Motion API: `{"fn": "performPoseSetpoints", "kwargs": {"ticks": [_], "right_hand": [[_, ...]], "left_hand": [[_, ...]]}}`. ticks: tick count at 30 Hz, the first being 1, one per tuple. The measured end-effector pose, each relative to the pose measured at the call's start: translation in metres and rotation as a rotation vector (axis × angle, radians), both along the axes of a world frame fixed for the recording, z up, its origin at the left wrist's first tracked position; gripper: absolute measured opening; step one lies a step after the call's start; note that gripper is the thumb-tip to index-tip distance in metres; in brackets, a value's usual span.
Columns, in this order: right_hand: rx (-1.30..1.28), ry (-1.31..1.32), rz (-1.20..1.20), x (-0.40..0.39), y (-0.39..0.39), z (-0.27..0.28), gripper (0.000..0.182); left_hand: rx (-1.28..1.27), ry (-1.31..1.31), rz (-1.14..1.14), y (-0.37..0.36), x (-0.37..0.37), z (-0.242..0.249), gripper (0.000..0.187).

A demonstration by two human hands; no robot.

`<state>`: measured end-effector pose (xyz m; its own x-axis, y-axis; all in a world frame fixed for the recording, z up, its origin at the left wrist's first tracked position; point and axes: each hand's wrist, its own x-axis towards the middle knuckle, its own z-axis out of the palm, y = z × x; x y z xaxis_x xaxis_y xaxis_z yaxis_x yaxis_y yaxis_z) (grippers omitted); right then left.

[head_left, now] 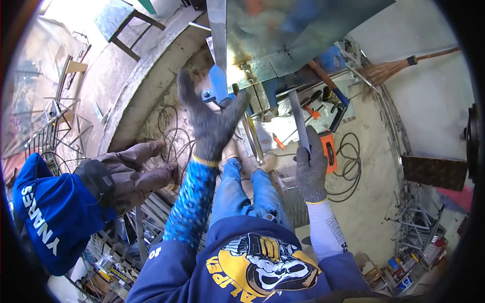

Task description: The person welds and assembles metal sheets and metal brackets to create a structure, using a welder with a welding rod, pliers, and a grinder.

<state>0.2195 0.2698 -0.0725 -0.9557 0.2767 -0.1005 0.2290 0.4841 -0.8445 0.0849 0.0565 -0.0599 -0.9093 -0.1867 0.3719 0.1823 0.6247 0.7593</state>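
My left hand (212,123), in a dark grey glove, is raised with its fingers spread and nothing in it, just below the blue metal part (218,86) of a machine. My right hand (310,169), gloved too, is closed around the lower end of a flat grey metal bar (299,118), whose other end points up beside the machine. A large shiny metal sheet (298,43) lies above and between my hands, with a small clamp-like piece (247,74) at its lower edge.
A co-worker in a blue top (58,202) bends over at the left. On the floor at the right lie an orange tool (330,151) and a coiled black cable (348,174). A broom (391,70), a stool (118,20) and metal racks (422,222) stand around.
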Motion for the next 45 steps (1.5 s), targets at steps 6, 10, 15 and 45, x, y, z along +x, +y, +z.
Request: {"fn": "performPoseSetpoints", "kwargs": {"ticks": [6, 10, 15, 45], "right_hand": [[-0.354, -0.085, -0.225, 0.041, 0.0, 0.014, 0.049], [-0.557, -0.06, -0.319, 0.052, 0.001, 0.017, 0.05], [-0.505, -0.112, -0.359, 0.049, 0.008, 0.052, 0.051], [-0.264, -0.242, -0.272, 0.052, -0.004, 0.032, 0.049]], "left_hand": [[0.455, 0.015, -0.355, 0.008, -0.103, 0.004, 0.08], [0.582, 0.156, -0.196, 0.01, -0.102, 0.02, 0.05], [0.735, 0.053, -0.099, -0.015, -0.087, 0.006, 0.032], [-0.184, 0.337, 0.003, -0.037, -0.083, -0.03, 0.015]]}}
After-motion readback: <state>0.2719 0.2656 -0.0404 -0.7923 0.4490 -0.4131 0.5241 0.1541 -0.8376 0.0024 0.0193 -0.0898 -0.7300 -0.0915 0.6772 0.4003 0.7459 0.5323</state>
